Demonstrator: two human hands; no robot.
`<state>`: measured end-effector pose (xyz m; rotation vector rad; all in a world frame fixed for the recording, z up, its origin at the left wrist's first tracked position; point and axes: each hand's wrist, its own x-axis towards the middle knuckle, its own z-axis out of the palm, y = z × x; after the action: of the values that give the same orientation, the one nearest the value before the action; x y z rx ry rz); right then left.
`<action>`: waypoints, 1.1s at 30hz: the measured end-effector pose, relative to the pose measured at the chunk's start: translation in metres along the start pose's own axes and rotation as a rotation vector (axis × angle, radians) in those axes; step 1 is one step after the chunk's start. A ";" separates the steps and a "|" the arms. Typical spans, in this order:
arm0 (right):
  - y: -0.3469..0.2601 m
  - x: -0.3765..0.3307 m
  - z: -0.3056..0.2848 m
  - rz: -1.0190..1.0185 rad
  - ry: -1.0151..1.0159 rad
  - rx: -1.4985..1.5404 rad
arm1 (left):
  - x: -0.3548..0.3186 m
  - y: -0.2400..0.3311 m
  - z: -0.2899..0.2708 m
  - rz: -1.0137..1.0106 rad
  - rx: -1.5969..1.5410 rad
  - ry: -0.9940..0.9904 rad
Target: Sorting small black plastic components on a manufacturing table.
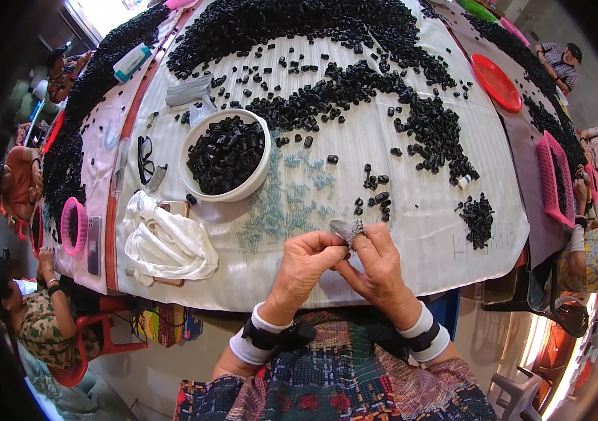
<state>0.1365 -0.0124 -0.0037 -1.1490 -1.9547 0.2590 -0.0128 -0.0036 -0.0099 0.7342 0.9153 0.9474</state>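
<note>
My left hand point(306, 263) and my right hand point(380, 266) meet over the table's near edge, fingertips touching. Both are closed in a pinch around something small and dark, mostly hidden by the fingers. Grey wrapping point(347, 229) covers fingertips where the hands meet. Just beyond lie loose pale blue-green springs point(288, 203). Several short black cylindrical parts point(376, 198) are scattered ahead of my right hand. To its right sits a small heap of slim black pieces point(476, 221). A white bowl point(265, 165) full of black parts stands ahead of my left hand.
White cloth point(165, 242), eyeglasses point(145, 160) and a phone point(94, 245) lie to the left. Large heaps of black parts point(292, 28) cover the far table. A red tray point(495, 83) and a pink basket point(555, 179) are at right. Other people sit along both sides.
</note>
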 end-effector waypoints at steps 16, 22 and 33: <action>0.008 0.006 -0.007 -0.025 0.013 0.031 | 0.004 -0.002 -0.006 -0.027 -0.046 -0.061; 0.016 -0.004 0.004 0.018 0.051 0.030 | 0.009 -0.004 -0.004 -0.062 -0.072 -0.055; 0.012 -0.002 -0.006 0.017 0.027 0.011 | 0.005 -0.001 0.002 -0.078 -0.075 -0.066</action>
<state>0.1494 -0.0084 -0.0077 -1.1568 -1.9181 0.2622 -0.0096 0.0008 -0.0117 0.6578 0.8407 0.8796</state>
